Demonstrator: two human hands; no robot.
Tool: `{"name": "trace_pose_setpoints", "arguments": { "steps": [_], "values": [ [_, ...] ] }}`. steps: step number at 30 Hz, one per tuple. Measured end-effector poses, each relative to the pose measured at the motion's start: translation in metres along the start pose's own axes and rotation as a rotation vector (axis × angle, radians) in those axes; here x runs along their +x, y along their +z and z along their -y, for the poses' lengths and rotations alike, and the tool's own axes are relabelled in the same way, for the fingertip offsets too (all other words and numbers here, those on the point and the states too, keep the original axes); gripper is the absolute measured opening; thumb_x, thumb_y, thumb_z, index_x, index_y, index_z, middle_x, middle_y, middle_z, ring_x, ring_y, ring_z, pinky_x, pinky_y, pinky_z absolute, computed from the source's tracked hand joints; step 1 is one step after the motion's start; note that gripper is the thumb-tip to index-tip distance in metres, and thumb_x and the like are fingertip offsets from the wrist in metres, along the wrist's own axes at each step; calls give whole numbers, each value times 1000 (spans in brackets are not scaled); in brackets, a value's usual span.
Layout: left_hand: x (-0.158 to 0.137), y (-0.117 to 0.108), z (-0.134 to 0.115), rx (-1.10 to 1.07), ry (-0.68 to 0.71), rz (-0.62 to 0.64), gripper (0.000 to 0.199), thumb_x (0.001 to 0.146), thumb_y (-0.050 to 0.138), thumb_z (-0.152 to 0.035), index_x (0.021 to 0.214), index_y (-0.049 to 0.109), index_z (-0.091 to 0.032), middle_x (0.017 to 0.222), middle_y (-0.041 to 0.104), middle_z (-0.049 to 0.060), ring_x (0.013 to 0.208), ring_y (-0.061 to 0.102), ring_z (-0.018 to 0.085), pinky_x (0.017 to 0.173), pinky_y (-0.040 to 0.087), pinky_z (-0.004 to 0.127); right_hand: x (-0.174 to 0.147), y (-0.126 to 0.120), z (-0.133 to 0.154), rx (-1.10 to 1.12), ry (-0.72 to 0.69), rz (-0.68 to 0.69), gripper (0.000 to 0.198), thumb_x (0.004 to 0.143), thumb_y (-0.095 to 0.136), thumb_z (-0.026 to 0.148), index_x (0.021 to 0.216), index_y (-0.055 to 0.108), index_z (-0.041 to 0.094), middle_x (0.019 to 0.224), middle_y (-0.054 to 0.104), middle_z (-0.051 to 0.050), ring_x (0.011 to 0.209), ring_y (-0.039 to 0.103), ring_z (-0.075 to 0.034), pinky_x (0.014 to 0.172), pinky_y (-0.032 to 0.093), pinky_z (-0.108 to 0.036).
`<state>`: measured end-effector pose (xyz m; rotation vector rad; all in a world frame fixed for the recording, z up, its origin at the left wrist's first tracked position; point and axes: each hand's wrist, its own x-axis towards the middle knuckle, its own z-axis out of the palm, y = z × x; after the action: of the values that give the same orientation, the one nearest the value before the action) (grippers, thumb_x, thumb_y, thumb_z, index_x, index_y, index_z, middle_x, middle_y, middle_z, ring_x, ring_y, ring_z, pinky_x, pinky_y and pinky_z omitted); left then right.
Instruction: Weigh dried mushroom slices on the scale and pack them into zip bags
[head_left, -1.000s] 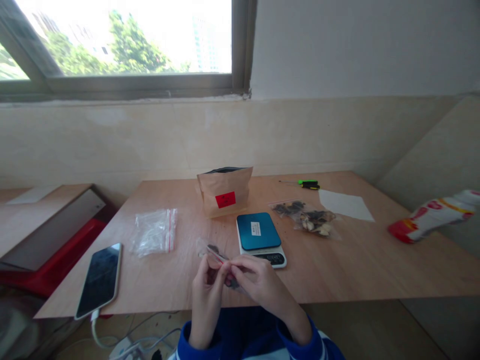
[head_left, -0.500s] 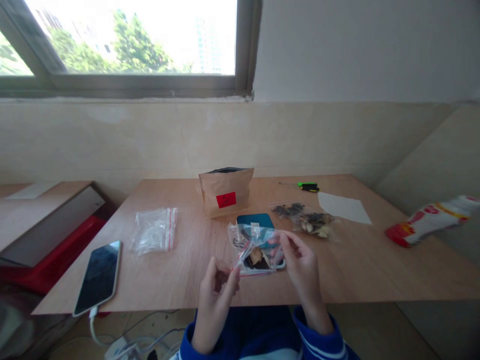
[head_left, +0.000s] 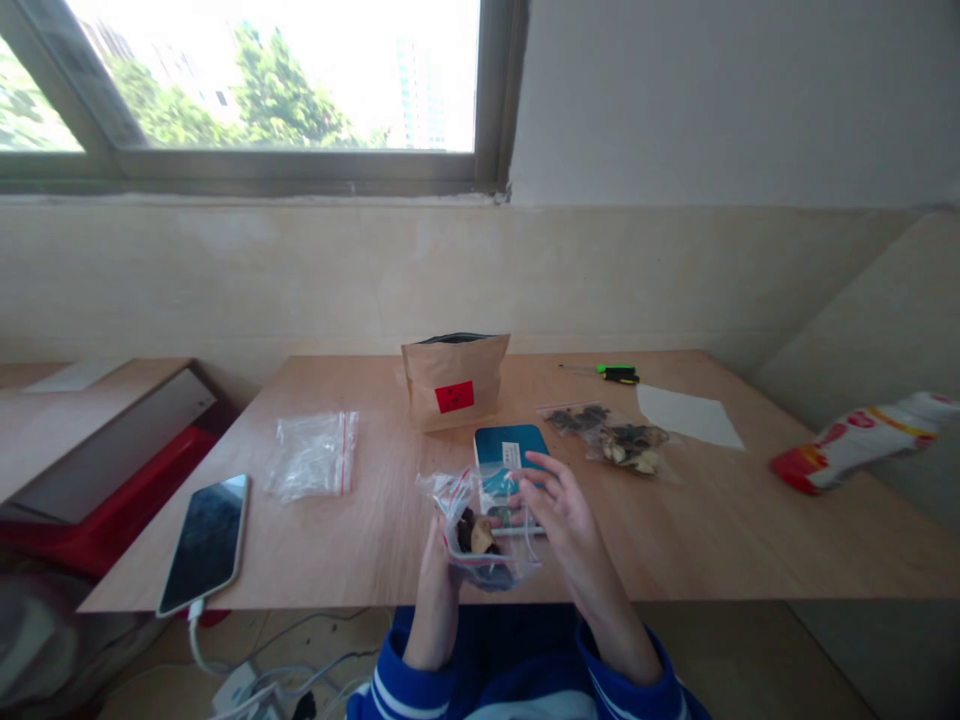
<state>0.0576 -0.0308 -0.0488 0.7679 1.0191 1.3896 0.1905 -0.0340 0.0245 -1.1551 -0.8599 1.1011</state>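
Near the table's front edge, my left hand (head_left: 436, 602) holds a clear zip-lock bag (head_left: 487, 574) from its left side, the fingers partly hidden behind the plastic. The bag's mouth gapes, edged with a red seal strip. Inside lie dark and tan dried pieces (head_left: 477, 533), like dried mushroom. My right hand (head_left: 562, 512) is at the bag's right side with its fingers spread; whether the fingertips touch the film is unclear. Just behind the bag lies a flat teal-and-white device (head_left: 491, 440) with a small label, partly seen through the plastic.
A brown paper pouch (head_left: 454, 382) with a red label stands open at the back. Empty zip bags (head_left: 315, 455) and a phone on a cable (head_left: 206, 545) lie left. Rightward are filled bags (head_left: 626, 445), screwdrivers (head_left: 619, 375), white paper (head_left: 690, 415) and a bottle (head_left: 855, 440).
The bag has come nearer to me and slightly left, and its mouth is now wide open. My left hand has shifted to its side; my right hand has gone from pinching to spread fingers.
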Motion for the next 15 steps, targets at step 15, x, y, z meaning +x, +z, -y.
{"name": "trace_pose_setpoints", "arguments": {
  "steps": [15],
  "values": [
    [5,0,13,-85,-55,-138,57,73,62,-66,100,69,-17,109,71,10,115,61,26,103,44,39,-5,10,-10,-593,-182,502,55,84,61,27,136,45,21,136,53,-10,128,50,-23,109,40,-41]
  ]
}}
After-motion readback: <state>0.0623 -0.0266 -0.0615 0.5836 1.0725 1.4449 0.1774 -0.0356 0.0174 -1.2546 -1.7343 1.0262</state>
